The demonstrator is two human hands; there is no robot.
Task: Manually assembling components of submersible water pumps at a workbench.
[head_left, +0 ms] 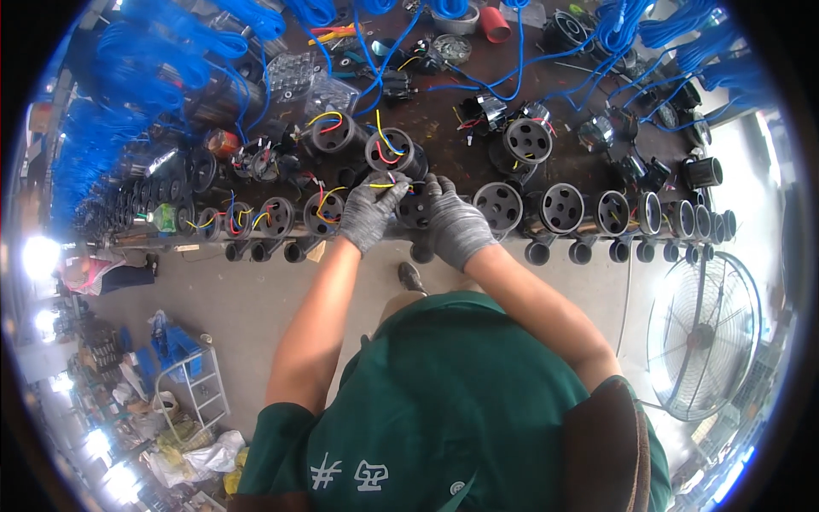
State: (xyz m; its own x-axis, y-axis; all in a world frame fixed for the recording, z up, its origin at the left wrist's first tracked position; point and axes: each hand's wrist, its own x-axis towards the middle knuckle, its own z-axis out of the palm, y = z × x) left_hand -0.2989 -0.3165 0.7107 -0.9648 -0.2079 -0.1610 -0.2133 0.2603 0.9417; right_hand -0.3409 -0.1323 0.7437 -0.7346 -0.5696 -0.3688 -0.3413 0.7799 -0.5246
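Both hands wear grey knit gloves and meet over a black round housing (413, 210) with holes in its face, at the table's near edge. My left hand (367, 217) pinches a thin yellow wire (380, 185) between thumb and fingers, just above that housing. Against the housing's right side is my right hand (461, 225), its fingers curled over the rim; the fingertips partly hide the wire ends. Right beyond the hands, another black housing (390, 151) stands with yellow, red and blue wires sticking out.
A row of similar housings (560, 209) lines the table's near edge on both sides. Bundles of blue cable (618, 30) hang over the far side. Loose motor parts (490, 113) and a red cup (494, 25) lie farther back. A large fan (703, 335) stands at the right, a ladder-like metal frame (194, 388) at the left.
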